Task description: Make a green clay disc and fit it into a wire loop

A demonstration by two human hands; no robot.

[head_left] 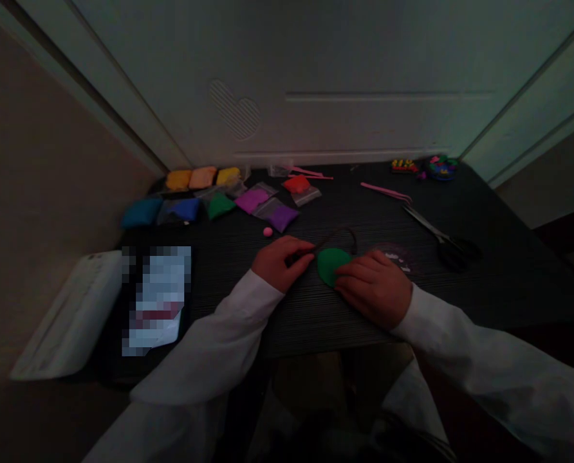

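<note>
My left hand (284, 262) is closed in a pinch, thumb and fingers at one end of a thin dark curved band (334, 233). The band arches behind a flat, rounded green piece (333, 266) that looks like soft clay. My right hand (376, 286) has its fingers together on the right edge of this green piece, covering part of it; its thumb is hidden. A small pink ball (268, 232) lies just beyond my left hand. White scraps (398, 260) lie on the dark table beside my right hand.
Bags of coloured clay, including green (220, 205), purple (282, 216) and red (297, 185), line the back left. Pink tweezers (386, 191) and scissors (439, 235) lie right. Small colourful pieces (441, 168) sit behind. A pixelated sheet (164, 296) and white box (72, 315) stand left.
</note>
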